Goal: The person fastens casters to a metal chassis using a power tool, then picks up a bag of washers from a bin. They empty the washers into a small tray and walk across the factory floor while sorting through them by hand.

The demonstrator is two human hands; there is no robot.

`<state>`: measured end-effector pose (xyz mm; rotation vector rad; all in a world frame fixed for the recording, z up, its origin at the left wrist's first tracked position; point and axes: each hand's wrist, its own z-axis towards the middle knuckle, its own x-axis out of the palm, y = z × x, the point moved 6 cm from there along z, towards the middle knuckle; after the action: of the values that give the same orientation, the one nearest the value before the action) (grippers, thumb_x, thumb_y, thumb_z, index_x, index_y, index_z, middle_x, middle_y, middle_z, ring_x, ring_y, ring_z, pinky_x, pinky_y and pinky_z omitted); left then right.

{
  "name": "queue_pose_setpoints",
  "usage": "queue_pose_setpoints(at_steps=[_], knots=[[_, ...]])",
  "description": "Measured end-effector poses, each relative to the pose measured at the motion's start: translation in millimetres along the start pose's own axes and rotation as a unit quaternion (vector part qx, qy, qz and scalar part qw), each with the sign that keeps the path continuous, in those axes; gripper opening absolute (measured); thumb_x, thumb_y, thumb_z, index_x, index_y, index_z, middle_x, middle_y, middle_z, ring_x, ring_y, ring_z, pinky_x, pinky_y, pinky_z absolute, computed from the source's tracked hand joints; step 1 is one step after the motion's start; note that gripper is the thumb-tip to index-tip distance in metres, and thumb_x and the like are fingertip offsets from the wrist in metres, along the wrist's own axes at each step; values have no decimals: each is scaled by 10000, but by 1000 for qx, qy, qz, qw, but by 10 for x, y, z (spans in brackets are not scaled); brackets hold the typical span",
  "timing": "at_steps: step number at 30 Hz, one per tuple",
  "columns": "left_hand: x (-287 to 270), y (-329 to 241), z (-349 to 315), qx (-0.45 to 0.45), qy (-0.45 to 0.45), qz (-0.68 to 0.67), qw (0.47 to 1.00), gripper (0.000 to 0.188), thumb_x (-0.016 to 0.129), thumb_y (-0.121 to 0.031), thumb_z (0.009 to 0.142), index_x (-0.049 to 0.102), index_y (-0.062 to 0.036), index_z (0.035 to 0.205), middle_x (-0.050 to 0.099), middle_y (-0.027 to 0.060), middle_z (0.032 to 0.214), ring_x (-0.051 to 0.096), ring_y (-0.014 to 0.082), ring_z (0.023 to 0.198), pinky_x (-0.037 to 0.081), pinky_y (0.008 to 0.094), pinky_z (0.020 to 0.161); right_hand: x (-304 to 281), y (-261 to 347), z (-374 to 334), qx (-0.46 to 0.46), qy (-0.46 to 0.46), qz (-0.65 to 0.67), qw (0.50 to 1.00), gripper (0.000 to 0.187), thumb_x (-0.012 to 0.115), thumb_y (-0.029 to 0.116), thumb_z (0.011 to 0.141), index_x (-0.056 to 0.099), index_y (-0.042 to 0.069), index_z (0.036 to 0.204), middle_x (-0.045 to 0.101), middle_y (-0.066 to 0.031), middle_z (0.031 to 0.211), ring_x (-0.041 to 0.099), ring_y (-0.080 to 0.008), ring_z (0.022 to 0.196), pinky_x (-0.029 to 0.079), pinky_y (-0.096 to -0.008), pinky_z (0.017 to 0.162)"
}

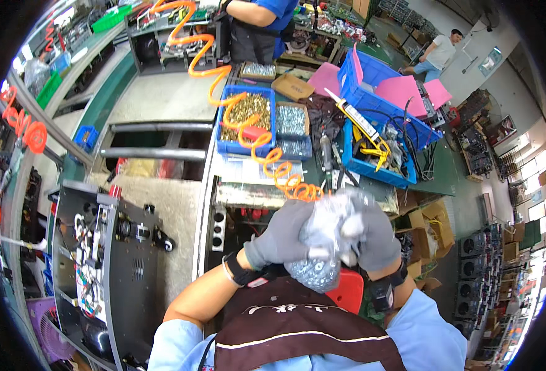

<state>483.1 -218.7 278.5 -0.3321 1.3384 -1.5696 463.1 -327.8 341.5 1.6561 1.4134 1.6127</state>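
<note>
A clear plastic bag (315, 275) full of small silvery metal pieces, likely screws, hangs in front of my apron. Its top is bunched up between my two gloved hands. My left hand (280, 236), in a grey glove, is closed round the bag's left side. On the other side my right hand (377, 240), gloved too and slightly blurred, grips the gathered plastic. Beyond them on the bench stand a blue bin (248, 117) of brass-coloured screws and an open box (292, 119) of silvery screws.
An orange coiled air hose (265, 148) dangles over the bench. To its right are a blue tray (378, 162) with a yellow-handled caulking gun (369, 131) and a larger blue crate (372, 86). A black machine housing (130, 260) stands at left. A co-worker (257, 25) stands across the bench.
</note>
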Motion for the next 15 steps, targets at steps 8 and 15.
queue_pose_setpoints(at_steps=[8,15], knots=[[121,590,1187,-90,-14,-610,787,507,686,-351,740,474,-47,1085,514,16,847,494,78,731,446,241,688,-573,603,1116,30,-89,-2,996,178,489,139,808,557,-18,857,585,-101,683,552,-141,511,420,-232,401],[264,1078,1764,-137,36,-715,685,548,659,-329,740,441,-41,1152,519,54,996,522,148,898,446,282,792,-1292,734,1763,140,-105,37,984,226,490,231,860,551,13,867,598,-103,721,558,-133,544,425,-223,406]])
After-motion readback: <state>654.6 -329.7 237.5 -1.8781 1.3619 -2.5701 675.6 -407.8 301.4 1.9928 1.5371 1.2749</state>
